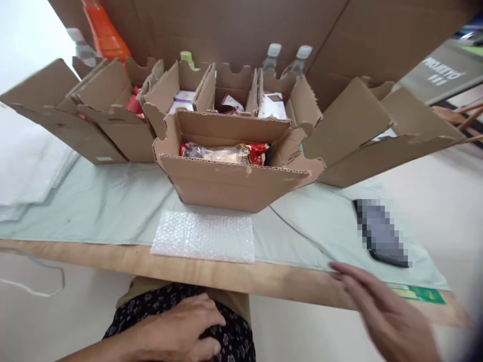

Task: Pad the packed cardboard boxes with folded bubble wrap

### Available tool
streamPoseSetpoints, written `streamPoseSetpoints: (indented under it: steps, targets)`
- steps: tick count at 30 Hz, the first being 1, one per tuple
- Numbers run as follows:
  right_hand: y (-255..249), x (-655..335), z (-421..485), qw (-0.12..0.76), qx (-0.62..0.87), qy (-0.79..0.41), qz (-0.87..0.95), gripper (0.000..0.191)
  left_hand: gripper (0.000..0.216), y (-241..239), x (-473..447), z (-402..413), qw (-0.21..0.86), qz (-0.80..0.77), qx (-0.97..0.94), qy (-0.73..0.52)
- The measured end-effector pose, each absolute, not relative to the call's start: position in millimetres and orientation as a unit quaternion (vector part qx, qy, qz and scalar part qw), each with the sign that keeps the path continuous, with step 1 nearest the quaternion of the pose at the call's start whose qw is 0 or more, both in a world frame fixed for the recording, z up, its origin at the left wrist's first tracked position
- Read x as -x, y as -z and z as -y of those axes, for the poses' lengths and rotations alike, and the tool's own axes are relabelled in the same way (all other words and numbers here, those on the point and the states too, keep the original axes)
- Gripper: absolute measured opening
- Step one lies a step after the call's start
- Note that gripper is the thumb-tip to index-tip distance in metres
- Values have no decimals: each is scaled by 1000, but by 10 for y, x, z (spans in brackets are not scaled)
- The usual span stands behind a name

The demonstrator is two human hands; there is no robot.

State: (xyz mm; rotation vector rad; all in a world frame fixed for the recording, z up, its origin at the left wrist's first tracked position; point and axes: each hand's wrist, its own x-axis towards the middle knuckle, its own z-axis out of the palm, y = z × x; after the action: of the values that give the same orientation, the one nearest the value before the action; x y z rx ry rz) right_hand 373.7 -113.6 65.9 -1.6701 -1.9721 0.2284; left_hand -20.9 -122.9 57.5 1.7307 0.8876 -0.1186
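Observation:
My left hand [184, 324] rests on the dark patterned cloth [234, 337] over my lap, fingers loosely bent and thumb apart, holding nothing. At the table's front edge, my right hand [385, 311] has its fingers stretched out together, with nothing in it. A folded sheet of bubble wrap [204, 236] lies flat at the front edge. Behind it stands an open cardboard box [226, 186] with a red and clear plastic packet [226, 154] inside. Near my right hand, a phone [381, 234] with a blurred-out screen lies on the pale green cloth [302, 216].
Several open cardboard bins [124, 133] form a row behind, some holding small packets and boxes. Bottles, one with orange contents [107, 37], stand behind them against a tall cardboard panel [226, 30]. White sheets [33, 166] lie at left; a green card [426, 294] lies at the right edge.

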Motion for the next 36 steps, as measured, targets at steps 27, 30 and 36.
streamPoseSetpoints:
  steps: [27,30,36]
  targets:
    - [-624,-2123,875,209,357,-35,910,38,31,-547,1144,739,23,-495,-823,-277]
    - [-524,-2085,920,203,358,-20,911,31,31,-602,1179,701,10,-485,-825,-289]
    - [-589,-1728,1031,305,332,-52,891,24,33,-716,1397,374,-24,-457,-835,-305]
